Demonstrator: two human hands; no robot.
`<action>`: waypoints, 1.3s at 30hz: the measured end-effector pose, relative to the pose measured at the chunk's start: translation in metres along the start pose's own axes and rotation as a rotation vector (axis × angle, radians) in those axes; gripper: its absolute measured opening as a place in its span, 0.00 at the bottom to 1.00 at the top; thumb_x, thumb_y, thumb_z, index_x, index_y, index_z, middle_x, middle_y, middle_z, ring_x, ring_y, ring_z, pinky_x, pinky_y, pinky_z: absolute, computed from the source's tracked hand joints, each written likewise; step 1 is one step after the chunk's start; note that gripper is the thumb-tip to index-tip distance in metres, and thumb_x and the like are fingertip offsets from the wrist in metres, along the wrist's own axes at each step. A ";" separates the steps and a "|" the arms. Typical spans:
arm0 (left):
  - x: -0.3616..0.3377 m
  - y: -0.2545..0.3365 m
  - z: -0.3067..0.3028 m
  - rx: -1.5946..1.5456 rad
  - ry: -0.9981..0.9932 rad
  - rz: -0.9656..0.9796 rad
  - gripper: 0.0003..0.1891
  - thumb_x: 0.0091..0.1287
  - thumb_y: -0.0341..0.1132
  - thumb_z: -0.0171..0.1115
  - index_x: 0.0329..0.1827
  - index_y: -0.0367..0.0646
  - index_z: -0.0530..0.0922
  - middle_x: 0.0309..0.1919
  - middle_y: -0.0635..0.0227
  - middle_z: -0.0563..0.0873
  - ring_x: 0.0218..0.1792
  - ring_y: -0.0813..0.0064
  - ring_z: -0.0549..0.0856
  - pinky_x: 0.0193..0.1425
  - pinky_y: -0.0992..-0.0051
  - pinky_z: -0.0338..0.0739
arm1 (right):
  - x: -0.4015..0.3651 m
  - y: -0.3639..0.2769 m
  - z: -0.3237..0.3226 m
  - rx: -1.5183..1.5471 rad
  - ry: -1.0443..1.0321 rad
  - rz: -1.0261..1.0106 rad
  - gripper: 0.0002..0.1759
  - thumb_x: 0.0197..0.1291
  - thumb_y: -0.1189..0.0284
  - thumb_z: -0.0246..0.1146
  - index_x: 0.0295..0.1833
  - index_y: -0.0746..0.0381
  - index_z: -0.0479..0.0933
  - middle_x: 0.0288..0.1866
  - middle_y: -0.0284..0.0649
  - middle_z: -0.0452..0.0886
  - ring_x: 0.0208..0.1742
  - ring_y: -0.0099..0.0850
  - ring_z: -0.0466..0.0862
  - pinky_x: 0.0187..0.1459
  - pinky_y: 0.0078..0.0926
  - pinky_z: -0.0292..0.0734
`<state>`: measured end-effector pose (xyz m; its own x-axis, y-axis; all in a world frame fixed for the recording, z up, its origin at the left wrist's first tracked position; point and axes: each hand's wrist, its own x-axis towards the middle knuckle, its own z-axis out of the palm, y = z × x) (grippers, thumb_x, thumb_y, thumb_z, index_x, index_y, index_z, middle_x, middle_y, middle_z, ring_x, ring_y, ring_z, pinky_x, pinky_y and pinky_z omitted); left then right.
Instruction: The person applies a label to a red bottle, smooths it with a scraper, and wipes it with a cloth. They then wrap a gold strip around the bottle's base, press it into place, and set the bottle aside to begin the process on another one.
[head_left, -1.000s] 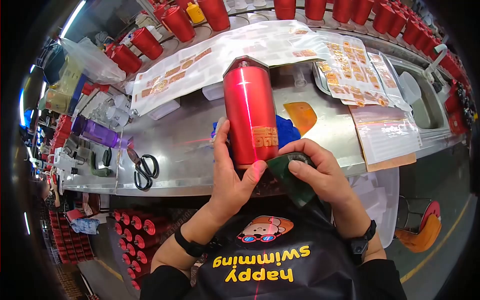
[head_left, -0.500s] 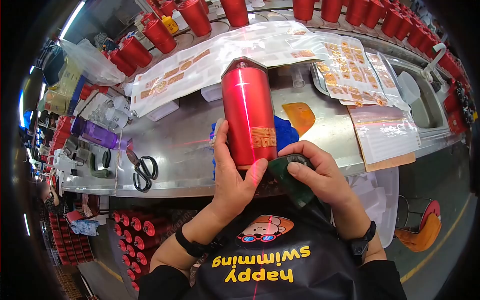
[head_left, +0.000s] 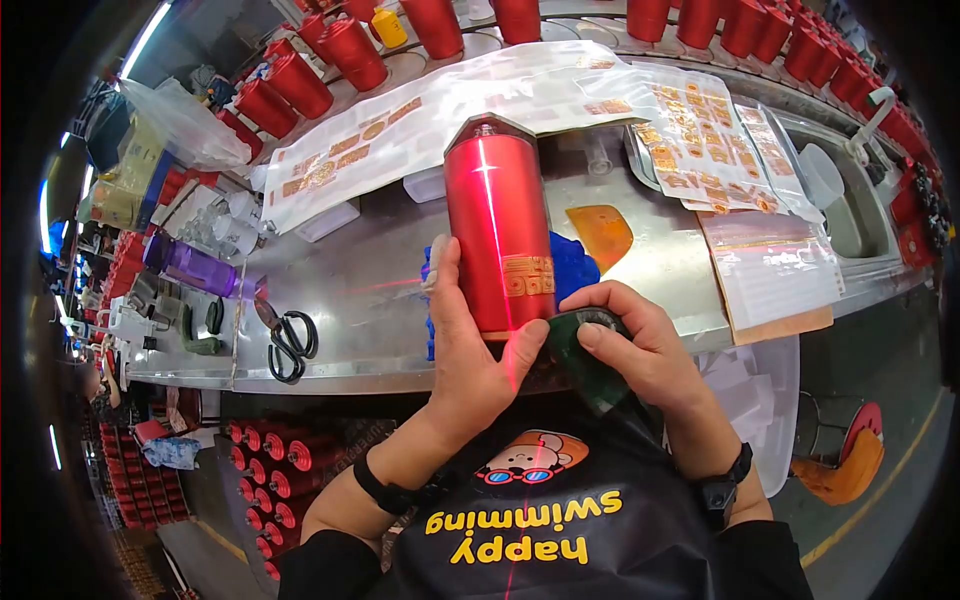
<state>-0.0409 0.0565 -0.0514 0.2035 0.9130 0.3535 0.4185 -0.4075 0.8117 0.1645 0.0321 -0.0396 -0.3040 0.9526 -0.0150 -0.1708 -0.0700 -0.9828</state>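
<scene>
So from the head camera, your left hand (head_left: 470,350) is wrapped around the bottom end of a red bottle (head_left: 497,225): one finger runs up its left side and another curls in under the base. The bottle is held off the steel table (head_left: 380,290), right over its near edge, tilted so the cap end points away from you. There's a gold sticker (head_left: 528,275) on the lower right of the bottle's body. Your right hand (head_left: 630,345) is closed on a dark green cloth (head_left: 585,365) and pushes it up against the bottle's bottom corner, just below that sticker. A blue rag (head_left: 572,262) lies on the table behind the bottle, with an orange scrap (head_left: 598,232) just beside it. Off to the left you've got black scissors (head_left: 290,342) near the table edge and a purple bottle (head_left: 195,265) lying further out. Sticker sheets (head_left: 700,140) are spread across the back and right of the table, and a row of red cans (head_left: 345,45) lines the far side.
</scene>
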 end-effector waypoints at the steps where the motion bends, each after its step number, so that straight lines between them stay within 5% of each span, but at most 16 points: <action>1: 0.000 0.002 -0.001 0.033 -0.006 0.029 0.50 0.63 0.41 0.71 0.78 0.31 0.46 0.73 0.44 0.59 0.74 0.53 0.63 0.76 0.61 0.58 | 0.000 0.002 -0.001 0.018 0.002 0.002 0.13 0.70 0.72 0.59 0.57 0.64 0.75 0.45 0.32 0.81 0.45 0.16 0.78 0.46 0.17 0.76; 3: 0.001 0.004 -0.002 0.097 -0.021 0.087 0.50 0.64 0.43 0.70 0.78 0.31 0.45 0.73 0.46 0.59 0.74 0.53 0.63 0.76 0.61 0.57 | -0.002 0.003 -0.001 0.034 0.007 0.018 0.13 0.70 0.72 0.59 0.57 0.64 0.75 0.45 0.32 0.81 0.45 0.16 0.78 0.46 0.17 0.76; 9: 0.001 -0.007 -0.015 -0.376 -0.038 -0.024 0.45 0.68 0.42 0.65 0.78 0.32 0.47 0.75 0.47 0.56 0.77 0.54 0.57 0.79 0.62 0.51 | -0.002 0.001 -0.002 0.015 -0.010 0.037 0.14 0.70 0.72 0.60 0.58 0.64 0.73 0.45 0.33 0.82 0.44 0.17 0.81 0.46 0.17 0.77; 12: -0.001 -0.004 -0.015 -0.121 -0.076 0.008 0.43 0.68 0.38 0.65 0.78 0.33 0.48 0.75 0.46 0.55 0.77 0.54 0.55 0.79 0.62 0.50 | -0.002 -0.002 -0.001 0.064 -0.018 0.063 0.13 0.70 0.72 0.59 0.57 0.64 0.75 0.45 0.33 0.82 0.45 0.16 0.79 0.46 0.18 0.77; 24: 0.000 -0.002 -0.006 -0.032 -0.038 0.026 0.43 0.66 0.32 0.65 0.79 0.35 0.48 0.73 0.49 0.57 0.74 0.56 0.62 0.76 0.61 0.59 | -0.001 0.004 0.001 0.070 -0.006 0.027 0.13 0.70 0.72 0.60 0.57 0.64 0.75 0.46 0.32 0.81 0.46 0.16 0.78 0.48 0.18 0.75; 27: 0.001 0.003 -0.003 -0.482 -0.052 -0.078 0.43 0.68 0.32 0.64 0.79 0.35 0.46 0.73 0.51 0.57 0.72 0.61 0.65 0.73 0.64 0.65 | -0.001 0.003 0.002 0.078 -0.006 0.039 0.13 0.70 0.72 0.59 0.57 0.64 0.75 0.45 0.32 0.81 0.46 0.16 0.78 0.47 0.17 0.76; 39: 0.000 -0.002 -0.006 -0.124 -0.050 -0.018 0.42 0.67 0.31 0.64 0.79 0.35 0.47 0.72 0.49 0.58 0.72 0.58 0.64 0.75 0.63 0.60 | -0.002 0.004 0.003 0.064 -0.001 0.024 0.13 0.70 0.72 0.59 0.57 0.64 0.75 0.45 0.32 0.81 0.45 0.16 0.78 0.47 0.18 0.76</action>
<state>-0.0465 0.0574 -0.0500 0.2424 0.9168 0.3174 0.3101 -0.3832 0.8701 0.1621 0.0292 -0.0425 -0.3096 0.9501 -0.0380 -0.2231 -0.1114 -0.9684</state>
